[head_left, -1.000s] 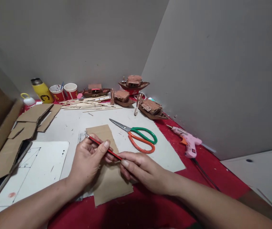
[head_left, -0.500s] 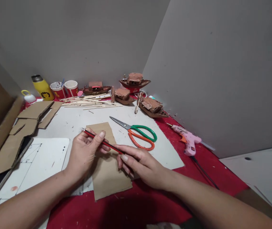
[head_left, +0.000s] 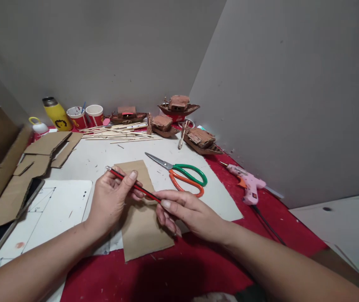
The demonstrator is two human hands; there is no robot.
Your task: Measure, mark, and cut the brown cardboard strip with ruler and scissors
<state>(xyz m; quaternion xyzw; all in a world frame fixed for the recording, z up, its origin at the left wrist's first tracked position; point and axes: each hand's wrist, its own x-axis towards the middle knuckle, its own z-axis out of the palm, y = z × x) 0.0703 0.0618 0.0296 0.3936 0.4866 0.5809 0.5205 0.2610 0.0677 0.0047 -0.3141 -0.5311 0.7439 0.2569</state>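
A red and black pencil (head_left: 144,191) slants between my two hands, its silver end up at the left. My left hand (head_left: 111,197) pinches it near that silver end, thumb on top. My right hand (head_left: 185,214) grips the other end between thumb and forefinger, and the tip is hidden by the fingers. Under both hands lies a piece of brown cardboard (head_left: 146,235), partly covered by them. Beyond my right hand, scissors (head_left: 187,168) with one green and one orange handle rest on the white sheet (head_left: 220,201).
Several brown model boats (head_left: 200,138) stand at the back beside thin wooden sticks (head_left: 116,133). A pink glue gun (head_left: 245,180) lies right on the red cloth (head_left: 280,235). Cardboard pieces (head_left: 39,165), a drawing (head_left: 62,201), a yellow bottle (head_left: 56,115) and paper cups (head_left: 94,115) are left.
Both hands keep hold of the pencil in nearly the same place. The right hand's lower fingers have shifted slightly, and the view has moved a little.
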